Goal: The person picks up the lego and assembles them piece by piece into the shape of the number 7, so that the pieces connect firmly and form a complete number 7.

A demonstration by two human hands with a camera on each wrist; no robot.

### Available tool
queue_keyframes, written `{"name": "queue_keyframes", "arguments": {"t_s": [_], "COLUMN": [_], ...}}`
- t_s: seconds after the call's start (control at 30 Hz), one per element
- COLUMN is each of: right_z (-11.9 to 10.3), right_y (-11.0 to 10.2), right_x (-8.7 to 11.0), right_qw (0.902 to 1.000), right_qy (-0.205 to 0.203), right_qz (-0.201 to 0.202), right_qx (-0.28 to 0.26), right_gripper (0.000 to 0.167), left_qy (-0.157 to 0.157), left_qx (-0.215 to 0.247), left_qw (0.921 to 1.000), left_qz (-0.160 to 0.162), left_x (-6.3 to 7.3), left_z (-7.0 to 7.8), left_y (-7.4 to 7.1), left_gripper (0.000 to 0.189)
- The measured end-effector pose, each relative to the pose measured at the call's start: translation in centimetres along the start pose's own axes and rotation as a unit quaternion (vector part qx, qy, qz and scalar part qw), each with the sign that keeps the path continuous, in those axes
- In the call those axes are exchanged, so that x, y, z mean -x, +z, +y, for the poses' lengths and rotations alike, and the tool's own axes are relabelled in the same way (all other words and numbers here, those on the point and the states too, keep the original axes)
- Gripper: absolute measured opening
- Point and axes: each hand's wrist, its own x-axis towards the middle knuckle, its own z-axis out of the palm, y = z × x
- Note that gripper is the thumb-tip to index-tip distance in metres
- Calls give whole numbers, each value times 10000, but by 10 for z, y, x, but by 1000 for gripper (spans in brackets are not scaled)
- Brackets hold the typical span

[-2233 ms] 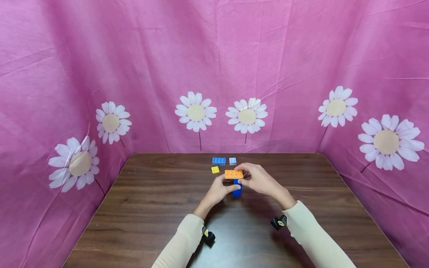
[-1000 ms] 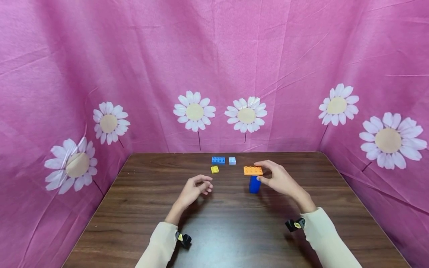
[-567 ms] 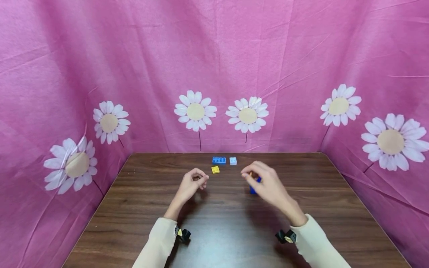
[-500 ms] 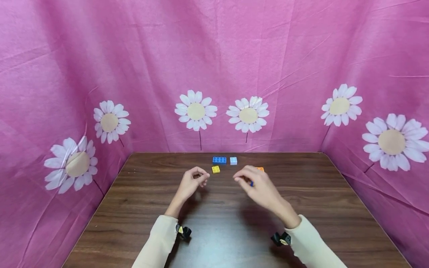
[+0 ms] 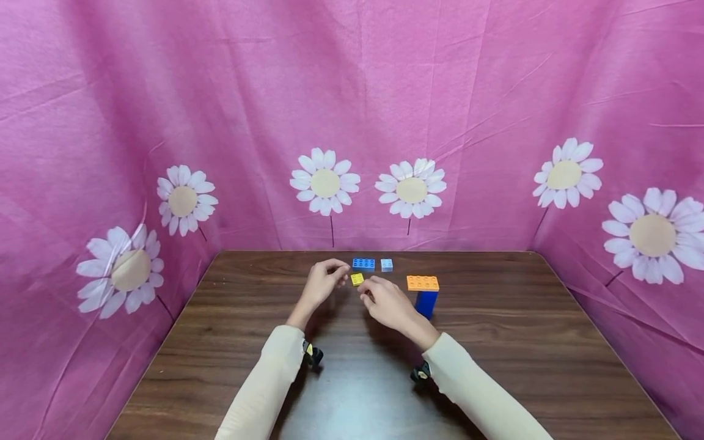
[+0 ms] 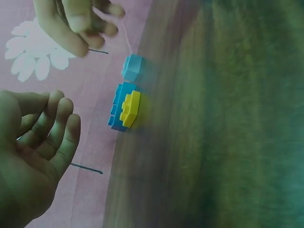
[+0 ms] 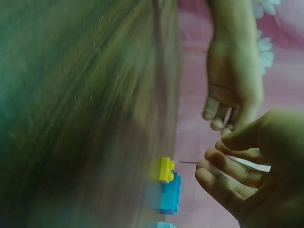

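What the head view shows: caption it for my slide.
Left hand and right hand near a yellow brick; orange brick atop a blue block.

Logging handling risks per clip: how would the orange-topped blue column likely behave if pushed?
Pushed high, the blue column would probably tip, being tall and narrow. The orange brick on top overhangs one side, likely making it less steady that way. Flat faces and studs on top suggest stiff plastic, so bending seems unlikely.

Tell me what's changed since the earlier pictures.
The left grip and right grip both let go of the dark-blue column, topped by the orange brick, now set farther right. Then the left moved forward and the right leftward, near the yellow brick. That brick, the blue brick and the light-blue brick stayed put.
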Motion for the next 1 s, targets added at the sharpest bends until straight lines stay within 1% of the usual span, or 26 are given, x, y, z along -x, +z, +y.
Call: {"name": "queue_keyframes", "arguments": {"t_s": [0.13, 0.23, 0.37, 0.47, 0.57, 0.63, 0.7, 0.77, 0.83, 0.87, 0.9, 1.0], "right_z": [6, 10, 14, 15, 16, 17, 18, 18, 18, 18, 18, 17], "right_y": [9, 14, 20, 21, 20, 20, 21, 21, 21, 21, 20, 18], "right_x": [-13, -18, -21, -22, -23, -23, -22, -21, -20, -20, -20, -19], "right_qw": [9991, 9977, 9953, 9941, 9927, 9912, 9897, 9887, 9882, 9882, 9884, 9895], "right_qy": [185, 178, 127, 93, 54, 52, 45, 38, 61, 75, 92, 128], "right_qz": [-296, -449, -624, -804, -975, -1085, -1172, -1239, -1272, -1266, -1246, -1128], "right_qx": [226, 479, 727, 728, 710, 751, 817, 841, 850, 856, 864, 897], "right_gripper": [24, 29, 39, 49, 54, 54, 52, 51, 50, 49, 48, 37], "left_qy": [119, 331, 493, 421, 453, 451, 460, 396, 319, 308, 282, 265], "left_qx": [-450, -1069, -1838, -2119, -2316, -2480, -2781, -3072, -3230, -3264, -3242, -3234], "left_qw": [9989, 9935, 9807, 9736, 9652, 9579, 9477, 9385, 9343, 9339, 9354, 9373], "left_qz": [-97, -229, -459, -744, -1128, -1374, -1500, -1526, -1472, -1423, -1380, -1273], "left_x": [-13, -21, -30, -35, -40, -41, -40, -38, -36, -36, -35, -33], "left_z": [1, 1, 0, -1, -3, -4, -5, -7, -8, -9, -9, -9], "left_y": [5, 10, 19, 25, 31, 33, 35, 35, 35, 35, 35, 34], "left_gripper": [19, 23, 31, 36, 43, 46, 46, 43, 39, 37, 34, 29]}}
